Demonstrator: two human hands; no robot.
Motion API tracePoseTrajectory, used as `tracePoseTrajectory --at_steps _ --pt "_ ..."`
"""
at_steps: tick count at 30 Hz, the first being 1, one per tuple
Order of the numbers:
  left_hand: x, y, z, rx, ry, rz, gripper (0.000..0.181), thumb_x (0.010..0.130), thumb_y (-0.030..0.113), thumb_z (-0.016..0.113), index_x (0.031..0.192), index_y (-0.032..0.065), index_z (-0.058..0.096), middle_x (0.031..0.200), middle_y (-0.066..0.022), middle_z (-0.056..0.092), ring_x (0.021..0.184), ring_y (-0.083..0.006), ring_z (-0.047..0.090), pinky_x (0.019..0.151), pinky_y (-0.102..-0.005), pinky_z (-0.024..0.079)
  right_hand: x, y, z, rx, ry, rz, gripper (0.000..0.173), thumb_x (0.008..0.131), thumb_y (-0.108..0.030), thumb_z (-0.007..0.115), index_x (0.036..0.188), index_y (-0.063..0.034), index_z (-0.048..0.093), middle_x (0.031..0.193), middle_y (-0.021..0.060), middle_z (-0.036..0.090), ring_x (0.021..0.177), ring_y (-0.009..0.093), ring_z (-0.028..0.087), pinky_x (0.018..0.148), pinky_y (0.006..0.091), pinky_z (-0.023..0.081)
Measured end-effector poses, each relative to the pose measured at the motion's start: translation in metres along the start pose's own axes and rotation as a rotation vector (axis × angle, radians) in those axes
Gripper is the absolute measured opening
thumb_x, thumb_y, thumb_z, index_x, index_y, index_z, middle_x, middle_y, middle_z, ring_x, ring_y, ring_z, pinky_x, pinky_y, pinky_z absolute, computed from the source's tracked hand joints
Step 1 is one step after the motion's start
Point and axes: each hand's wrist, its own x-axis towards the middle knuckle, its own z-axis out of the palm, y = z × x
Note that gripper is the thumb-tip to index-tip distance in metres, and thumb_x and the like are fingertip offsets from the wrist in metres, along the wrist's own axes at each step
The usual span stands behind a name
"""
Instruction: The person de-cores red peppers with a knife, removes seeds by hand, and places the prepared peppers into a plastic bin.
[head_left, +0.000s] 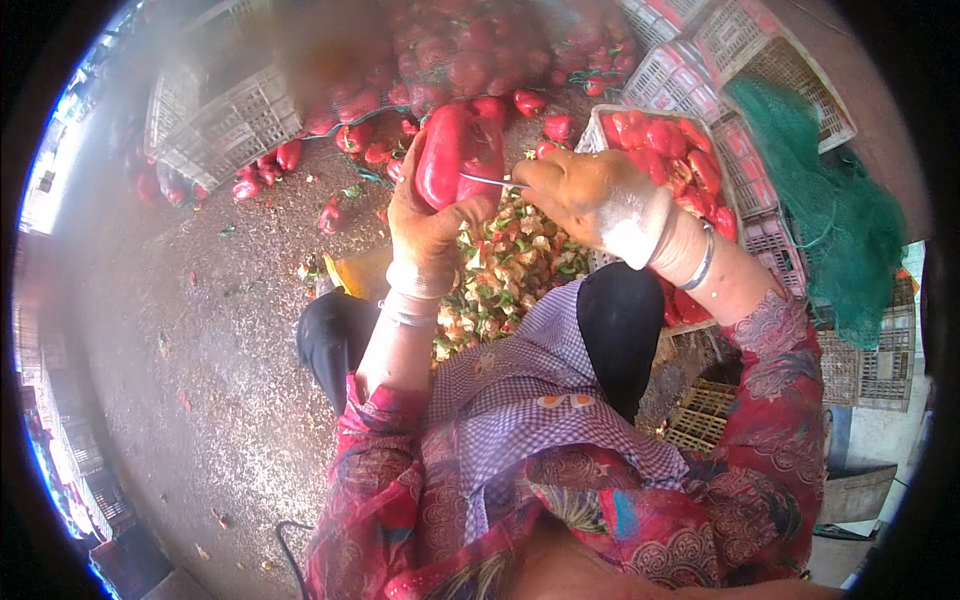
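My left hand (429, 217), in a stained work glove, holds a large red bell pepper (442, 161) upright in front of me. In my right hand (581, 191), gloved too, is a small knife with a thin blade (491, 180); the blade lies against the pepper's right side, and its handle is hidden in my fist. Below the pepper, between my knees, spreads a heap of cut pepper cores (510, 262) with green stems. Beside my right hand stands a crate (592, 135) filled with red pepper pieces (664, 142).
Mesh sacks of red peppers (472, 56) lie ahead, with loose peppers (356, 137) on the wet floor before them. A pale plastic crate (232, 127) stands at the upper left. Stacked crates (671, 79) and green netting (847, 217) are at the right. Something yellow (360, 274) lies near my left knee.
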Motion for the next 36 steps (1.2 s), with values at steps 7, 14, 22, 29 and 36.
tracePoseTrajectory --at_steps 7,14,22,29,36 --pt "-0.005 -0.007 -0.007 -0.106 0.007 -0.127 0.084 0.061 0.007 0.076 0.134 -0.0023 0.036 0.122 -0.0099 0.053 0.11 -0.0202 0.053 0.094 -0.032 0.043 0.01 0.019 -0.007 -0.177 -0.076 -0.144 0.013 0.082 -0.017 0.059 0.086 -0.0109 0.048 0.069 0.0084 0.053 0.06 0.026 0.059 0.047 0.0366 0.046" --pt "-0.012 -0.001 0.003 0.101 0.105 0.012 0.08 0.063 0.009 0.075 0.133 -0.0021 0.039 0.12 -0.0089 0.055 0.108 -0.019 0.054 0.091 -0.0303 0.044 0.007 0.007 -0.005 -0.246 -0.145 0.006 0.012 0.079 -0.014 0.057 0.086 -0.0107 0.049 0.068 0.0073 0.052 0.061 0.025 0.061 0.048 0.0369 0.046" --pt "-0.012 -0.01 -0.004 -0.276 -0.172 -0.195 0.071 0.07 0.015 0.071 0.133 -0.0003 0.04 0.117 -0.0103 0.057 0.103 -0.0219 0.058 0.09 -0.0338 0.045 -0.001 0.041 -0.003 -0.414 -0.095 -0.186 0.031 0.072 -0.013 0.057 0.103 -0.0125 0.054 0.072 0.0031 0.053 0.06 0.021 0.059 0.047 0.0342 0.046" --pt "-0.022 -0.01 -0.005 -0.549 -0.243 -0.436 0.072 0.072 0.021 0.069 0.133 0.0002 0.039 0.125 -0.0159 0.053 0.109 -0.0296 0.056 0.088 -0.0411 0.049 -0.004 0.046 -0.008 -0.444 0.023 -0.275 0.034 0.072 -0.016 0.057 0.106 -0.0113 0.059 0.069 0.0006 0.052 0.059 0.018 0.055 0.048 0.0325 0.045" --pt "-0.027 -0.008 0.004 -0.692 -0.268 -0.58 0.083 0.066 0.02 0.074 0.136 0.0034 0.032 0.13 -0.0258 0.044 0.112 -0.0441 0.05 0.074 -0.0489 0.057 -0.013 0.051 -0.009 -0.294 0.071 -0.369 0.032 0.074 -0.018 0.056 0.105 -0.0096 0.06 0.072 0.0001 0.055 0.058 0.017 0.055 0.049 0.0312 0.045"
